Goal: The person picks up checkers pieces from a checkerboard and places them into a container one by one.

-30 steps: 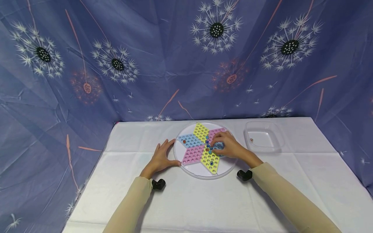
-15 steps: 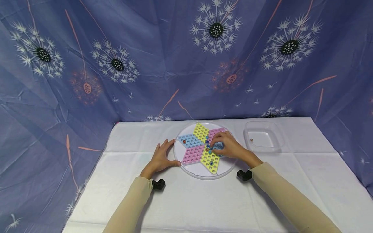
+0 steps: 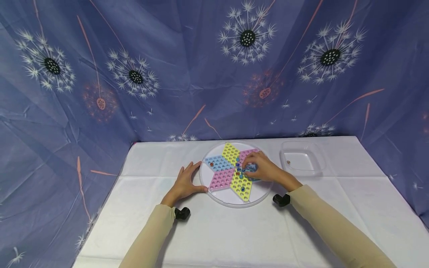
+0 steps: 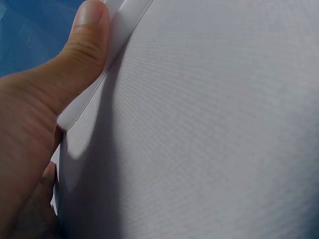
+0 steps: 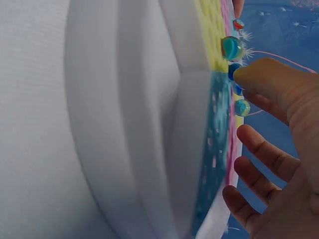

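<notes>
A round white Chinese checkers board (image 3: pixel 221 199) with a yellow, pink and blue star of holes lies on the table. My left hand (image 3: pixel 183 184) rests at its left edge, fingers spread; in the left wrist view the thumb (image 4: pixel 87 45) lies along the white rim. My right hand (image 3: pixel 264 168) is over the board's right side. Its thumb and index finger pinch a dark blue marble (image 5: pixel 232 69) close over the holes, while the other fingers are loosely bent. Around it sit a teal marble (image 5: pixel 232 49), a pale swirled marble (image 5: pixel 242 108) and a red marble (image 3: pixel 238 174).
To the right of the board stands a clear plastic container (image 3: pixel 303 172) with a small brownish marble (image 3: pixel 288 162) in it. An orange marble (image 3: pixel 212 164) sits in the left blue point, a dark blue one in the front yellow point. A blue dandelion-print curtain (image 3: pixel 187 67) hangs behind the white-covered table.
The head view has shifted very slightly. Both hands keep their places on the board, and the marbles show no visible movement.
</notes>
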### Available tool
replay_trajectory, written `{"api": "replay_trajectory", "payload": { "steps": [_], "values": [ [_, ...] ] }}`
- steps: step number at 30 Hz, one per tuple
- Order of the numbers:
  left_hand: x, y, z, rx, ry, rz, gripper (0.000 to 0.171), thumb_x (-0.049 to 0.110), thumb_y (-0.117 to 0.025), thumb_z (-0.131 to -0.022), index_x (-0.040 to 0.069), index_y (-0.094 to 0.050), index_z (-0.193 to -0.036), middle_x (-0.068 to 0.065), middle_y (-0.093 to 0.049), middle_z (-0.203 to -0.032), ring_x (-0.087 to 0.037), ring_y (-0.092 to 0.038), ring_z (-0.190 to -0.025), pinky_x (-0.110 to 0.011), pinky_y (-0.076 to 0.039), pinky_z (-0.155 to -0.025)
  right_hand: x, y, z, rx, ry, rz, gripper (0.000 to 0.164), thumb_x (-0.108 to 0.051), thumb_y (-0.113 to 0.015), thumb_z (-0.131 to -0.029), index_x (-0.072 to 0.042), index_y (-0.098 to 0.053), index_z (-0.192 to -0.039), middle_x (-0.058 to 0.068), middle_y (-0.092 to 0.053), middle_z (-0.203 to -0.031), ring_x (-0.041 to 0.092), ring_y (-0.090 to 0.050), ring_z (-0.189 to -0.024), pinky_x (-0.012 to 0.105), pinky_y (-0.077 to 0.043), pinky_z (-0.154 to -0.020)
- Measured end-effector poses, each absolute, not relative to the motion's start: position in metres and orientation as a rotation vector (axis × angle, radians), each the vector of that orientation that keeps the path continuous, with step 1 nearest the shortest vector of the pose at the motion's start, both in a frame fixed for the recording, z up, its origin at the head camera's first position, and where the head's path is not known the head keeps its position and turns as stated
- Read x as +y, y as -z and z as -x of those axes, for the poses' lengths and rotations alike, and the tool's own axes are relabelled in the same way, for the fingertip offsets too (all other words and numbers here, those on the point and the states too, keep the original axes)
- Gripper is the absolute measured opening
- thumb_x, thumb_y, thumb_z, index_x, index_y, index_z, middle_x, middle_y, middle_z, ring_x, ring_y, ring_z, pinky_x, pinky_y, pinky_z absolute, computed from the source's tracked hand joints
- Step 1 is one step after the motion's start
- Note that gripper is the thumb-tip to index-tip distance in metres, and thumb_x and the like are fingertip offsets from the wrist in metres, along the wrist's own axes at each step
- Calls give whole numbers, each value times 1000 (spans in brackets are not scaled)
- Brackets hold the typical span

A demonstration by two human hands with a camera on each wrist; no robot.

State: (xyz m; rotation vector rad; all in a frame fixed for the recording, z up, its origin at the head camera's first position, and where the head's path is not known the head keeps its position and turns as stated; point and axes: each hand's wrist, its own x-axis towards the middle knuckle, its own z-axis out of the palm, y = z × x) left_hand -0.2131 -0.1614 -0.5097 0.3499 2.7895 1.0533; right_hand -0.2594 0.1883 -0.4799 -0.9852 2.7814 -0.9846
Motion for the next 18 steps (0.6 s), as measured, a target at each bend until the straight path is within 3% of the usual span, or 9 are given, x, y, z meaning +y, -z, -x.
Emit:
{"api": "replay_trajectory", "payload": {
  "steps": [8, 18],
  "values": [
    [-162, 509, 213, 2792, -1046, -362, 114, 45, -95, -69, 20, -34, -162, -17, -26, -168, -40, -11, -157, -58, -4, -127, 192, 459, 264, 2742, 1050, 1085, 14, -11, -82, -85, -19, -74, -92, 9, -67, -116, 31, -53, -111, 53, -43, -95],
    [-161, 509, 213, 2792, -1037, -379, 114, 45, -95, -68, 18, -35, -161, -16, -28, -167, -34, -15, -157, -54, -1, -128, 195, 433, 267, 2757, 1075, 1078, 13, -12, -81, -86, -17, -76, -97, 14, -64, -124, 35, -52, -118, 59, -40, -100]
  ]
}}
